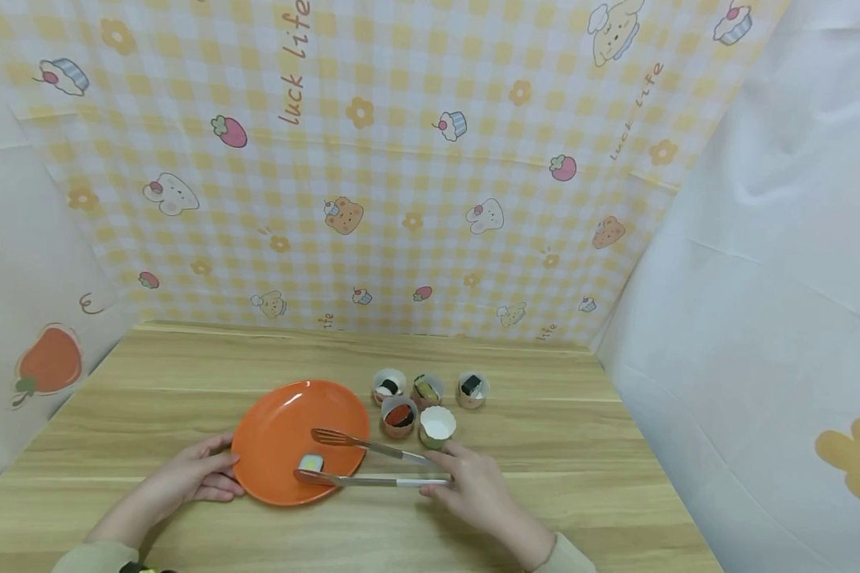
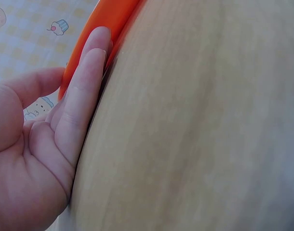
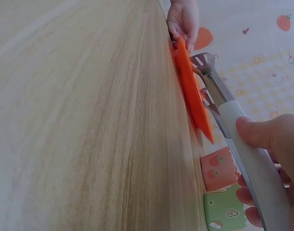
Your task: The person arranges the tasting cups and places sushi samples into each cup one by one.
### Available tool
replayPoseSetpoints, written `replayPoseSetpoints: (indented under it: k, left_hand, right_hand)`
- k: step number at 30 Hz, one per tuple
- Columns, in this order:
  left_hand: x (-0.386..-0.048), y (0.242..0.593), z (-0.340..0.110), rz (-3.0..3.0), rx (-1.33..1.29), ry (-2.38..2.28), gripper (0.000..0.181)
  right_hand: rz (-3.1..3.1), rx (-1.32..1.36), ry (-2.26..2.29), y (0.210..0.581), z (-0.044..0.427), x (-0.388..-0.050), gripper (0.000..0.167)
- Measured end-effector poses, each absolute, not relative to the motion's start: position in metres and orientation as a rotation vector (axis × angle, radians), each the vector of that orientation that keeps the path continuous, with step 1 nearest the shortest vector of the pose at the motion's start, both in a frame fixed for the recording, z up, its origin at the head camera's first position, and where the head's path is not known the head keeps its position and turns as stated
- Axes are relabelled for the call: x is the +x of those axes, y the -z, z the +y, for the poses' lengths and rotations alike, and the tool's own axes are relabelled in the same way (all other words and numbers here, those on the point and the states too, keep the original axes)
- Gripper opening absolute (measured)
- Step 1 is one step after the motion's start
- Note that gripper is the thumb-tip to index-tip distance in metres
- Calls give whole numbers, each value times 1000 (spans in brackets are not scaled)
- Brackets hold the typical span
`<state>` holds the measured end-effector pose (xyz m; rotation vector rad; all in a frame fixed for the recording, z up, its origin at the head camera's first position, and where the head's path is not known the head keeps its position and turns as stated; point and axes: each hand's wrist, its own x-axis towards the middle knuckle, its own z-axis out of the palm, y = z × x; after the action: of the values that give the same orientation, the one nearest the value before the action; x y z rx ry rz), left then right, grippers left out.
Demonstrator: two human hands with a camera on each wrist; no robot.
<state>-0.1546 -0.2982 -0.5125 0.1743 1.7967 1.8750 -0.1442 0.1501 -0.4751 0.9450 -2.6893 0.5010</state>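
My left hand (image 1: 201, 471) holds the left rim of an orange plate (image 1: 272, 422), thumb over the edge and fingers low against its side in the left wrist view. Metal serving tongs (image 1: 373, 482) with pale handles are gripped in my right hand (image 1: 473, 487). Their two arms stand apart over the plate. A small white sushi piece (image 1: 311, 461) with a yellow centre lies on the plate, right beside the nearer tong tip; whether they touch I cannot tell. The right wrist view shows my right thumb (image 3: 258, 132) along the tong handle (image 3: 258, 168).
Right of the plate stand several paper cups, including a green one (image 1: 437, 427) with its white inside showing. A red-topped sushi piece (image 1: 399, 416) and dark-wrapped ones (image 1: 471, 385) sit in others. A yellow checked cloth (image 1: 416, 175) hangs behind the wooden table (image 1: 545, 477).
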Motion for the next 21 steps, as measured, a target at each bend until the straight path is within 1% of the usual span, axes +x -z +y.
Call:
replayPoseSetpoints:
  k: [13, 21]
  left_hand:
    - [-155, 513, -299, 1803, 171, -1871, 75]
    - [-154, 513, -298, 1810, 165, -1868, 75]
  right_hand:
    - [-2703, 959, -457, 473, 147, -143, 42]
    - [-2693, 987, -525, 474, 147, -142, 41]
